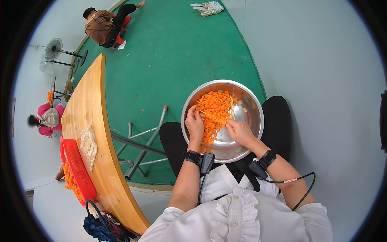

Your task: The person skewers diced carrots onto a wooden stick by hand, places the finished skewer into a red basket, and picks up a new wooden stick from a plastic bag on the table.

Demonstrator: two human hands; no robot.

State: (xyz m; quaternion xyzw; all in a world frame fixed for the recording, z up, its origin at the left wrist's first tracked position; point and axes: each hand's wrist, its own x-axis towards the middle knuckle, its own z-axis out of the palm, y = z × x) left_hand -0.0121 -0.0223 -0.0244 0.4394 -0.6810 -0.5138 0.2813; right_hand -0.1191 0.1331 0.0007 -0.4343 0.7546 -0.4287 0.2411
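Observation:
A steel bowl [258, 121] rests on the lap, with many orange carrot cubes [215, 105] piled on its left side. Several thin wooden skewers [231, 107] stand among the cubes near the middle. My left hand [195, 123] is inside the bowl's left part, its fingers curled at the end of a skewer by the cubes. Over the bowl's centre, my right hand [240, 132] has its fingers pinched together beside the carrot pieces; what lies between them is too small to make out.
Left is a wooden table [117, 189] with a plastic bag of skewers [88, 145] and a red basket [80, 169] of carrot pieces. Metal legs [147, 141] stand beneath. Two other people sit farther off, near a fan [53, 49]. Shoes [207, 8] lie by the wall.

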